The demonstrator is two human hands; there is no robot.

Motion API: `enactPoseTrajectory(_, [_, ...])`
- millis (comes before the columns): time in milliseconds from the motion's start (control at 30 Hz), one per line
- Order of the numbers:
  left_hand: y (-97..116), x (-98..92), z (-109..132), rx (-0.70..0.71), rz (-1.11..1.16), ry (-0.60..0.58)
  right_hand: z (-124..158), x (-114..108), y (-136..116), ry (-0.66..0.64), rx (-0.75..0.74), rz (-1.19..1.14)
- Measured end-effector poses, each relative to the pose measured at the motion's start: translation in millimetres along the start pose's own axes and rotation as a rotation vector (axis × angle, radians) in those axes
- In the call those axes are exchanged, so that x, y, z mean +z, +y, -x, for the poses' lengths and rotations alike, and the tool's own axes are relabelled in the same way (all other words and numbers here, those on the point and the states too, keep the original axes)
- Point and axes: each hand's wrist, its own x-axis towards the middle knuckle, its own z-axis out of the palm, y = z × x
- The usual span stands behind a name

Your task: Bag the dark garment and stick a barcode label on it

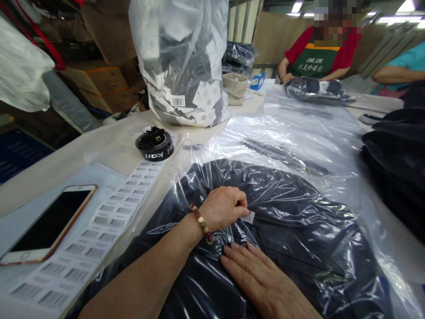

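A dark garment in a clear plastic bag (299, 230) lies spread in front of me, its film creased and shiny. My left hand (223, 207), with a beaded bracelet (201, 220) at the wrist, rests on the bag with its fingers curled closed. A small white label (249, 217) shows right at its fingertips; whether the fingers grip it or only touch it is unclear. Just below, my right hand (254, 277) lies flat on the film, fingers stretched out.
To the left are a barcode label sheet (109, 221), a phone (49, 223) and a tape roll (155, 148). Behind stand a large bag of tags (182, 66) and a fabric bin (235, 86). Dark items (398, 168) are piled right. A co-worker (318, 53) handles a packed bag (315, 91).
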Motion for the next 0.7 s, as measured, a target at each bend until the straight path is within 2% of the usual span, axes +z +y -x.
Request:
enactPoseTrajectory(433, [2.3, 2.2, 0.6, -0.034, 0.034, 0.038, -2.1, -0.9, 0.4, 0.006, -0.005, 0.048])
enactPoseTrajectory(700, [0.4, 9.5, 2.1, 0.002, -0.106, 0.074, -0.4, 0.4, 1.0, 0.066, -0.004, -0.013])
